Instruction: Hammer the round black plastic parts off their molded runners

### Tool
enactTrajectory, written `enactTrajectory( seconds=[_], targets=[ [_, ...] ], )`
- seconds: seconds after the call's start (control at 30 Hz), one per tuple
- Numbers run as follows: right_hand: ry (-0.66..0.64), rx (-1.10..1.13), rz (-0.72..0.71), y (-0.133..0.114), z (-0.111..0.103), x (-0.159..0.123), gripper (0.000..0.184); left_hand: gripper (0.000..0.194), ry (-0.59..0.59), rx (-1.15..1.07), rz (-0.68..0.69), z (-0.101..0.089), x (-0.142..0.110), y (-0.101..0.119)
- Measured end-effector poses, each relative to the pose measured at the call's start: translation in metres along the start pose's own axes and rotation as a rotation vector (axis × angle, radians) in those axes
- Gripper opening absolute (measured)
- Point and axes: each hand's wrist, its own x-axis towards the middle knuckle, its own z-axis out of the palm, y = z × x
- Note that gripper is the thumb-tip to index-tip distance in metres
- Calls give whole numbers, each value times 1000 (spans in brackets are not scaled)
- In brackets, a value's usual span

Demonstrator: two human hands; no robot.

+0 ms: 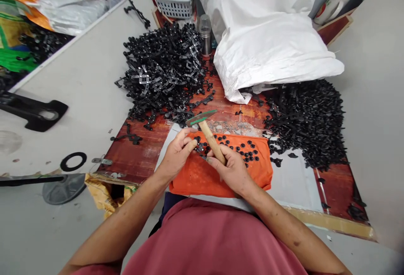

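The red-brown table [143, 151] carries everything, with the slack white sack [274, 43] lying at the far side, out of the way of the near working spot. On the far left a tangled heap of black linked parts [164, 71] and on the right a denser heap of black pieces [309, 119] flank the middle, presumably so that both lie within reach while the space before the person is left for handling. There the orange cloth [198, 178] is spread near the edge, perhaps to cushion small items and make black ones easy to see. The right hand [232, 167] has its fingers curled round the lower handle of the hammer [210, 134], head pointing far and left; carrying it this way seems to leave the thumb and forefinger free for finer work. The left hand [178, 151] pinches a small black part [198, 145] between thumb and fingertips, just above the cloth's left side; whether the right fingertips touch it too, I cannot tell. Round black caps [243, 145] lie loose over the cloth's far right portion, seemingly spread for easy picking.
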Motion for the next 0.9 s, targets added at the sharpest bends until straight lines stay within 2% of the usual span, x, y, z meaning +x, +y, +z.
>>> enactTrajectory(
  seconds=[0.17, 0.33, 0.43, 0.57, 0.73, 0.8, 0.9],
  targets=[
    [-21, 105, 26, 2, 11, -7, 21, 32, 69, 160, 61, 3, -8, -10],
    [-29, 136, 27, 2, 20, -10, 22, 30, 56, 89, 22, -2, -5, -15],
    [-44, 139, 48, 2, 15, -12, 23, 37, -3, 91, -30, -16, 2, -12],
    [16, 169, 91, 3, 1, -11, 26, 40, -50, 112, -96, -29, 3, -2],
    [-17, 214, 138, 5, 0, 1, 30, 36, -108, 113, -58, -14, -11, 0],
    [-28, 204, 135, 6, 4, 6, 26, 40, -142, 197, -17, -5, -17, 1],
    [1, 162, 71, 7, 8, 9, 17, 37, -254, 340, 40, 2, -26, 8]
  ],
)
